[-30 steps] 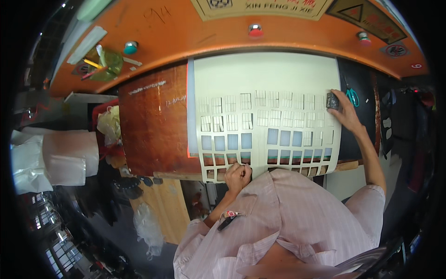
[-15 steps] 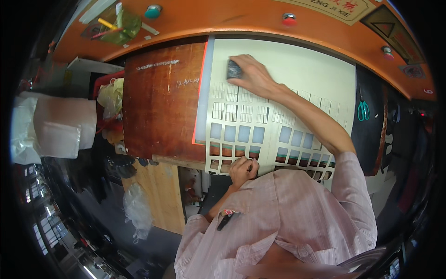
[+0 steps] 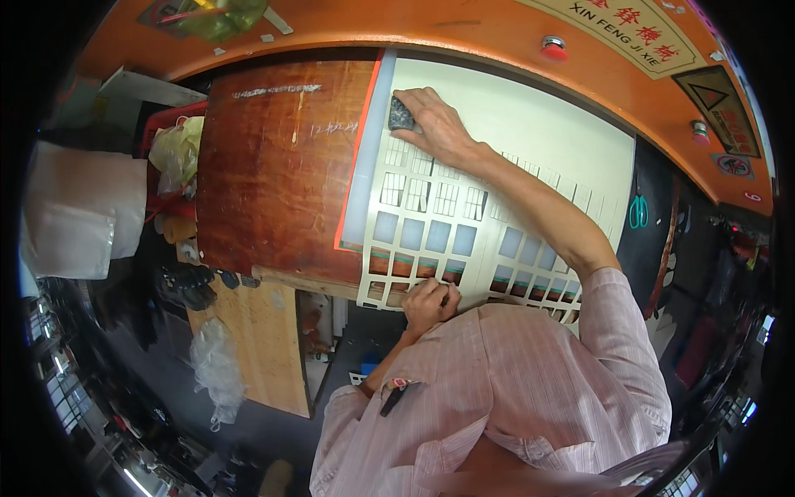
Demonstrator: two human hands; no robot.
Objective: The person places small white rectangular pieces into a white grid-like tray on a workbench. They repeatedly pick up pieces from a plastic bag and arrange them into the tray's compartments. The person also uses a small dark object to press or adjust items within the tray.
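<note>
My right hand (image 3: 439, 128) grips a dark grey speckled block (image 3: 402, 112) near the far left edge of a pale cream card sheet (image 3: 513, 91). The block rests on or just above the uncut part of the sheet. Rows of small rectangles are cut into the card. Rows nearest me are open windows, while the middle rows still hold small cut pieces (image 3: 421, 195), some tilted. At the near edge, my left hand (image 3: 431, 304) is closed with curled fingers on the sheet's perforated border. My body hides part of that edge.
A bluish-grey board with a red-orange edge (image 3: 358, 166) lies under the sheet. Left of it is a brown wooden board (image 3: 273, 174). An orange machine front with a red push button (image 3: 553, 47) spans the far side. Teal-handled scissors (image 3: 638, 211) lie at right.
The right hand and block have slid left across the card, closer to its left edge. The left hand stays at the near border. The whole view has shifted slightly.
</note>
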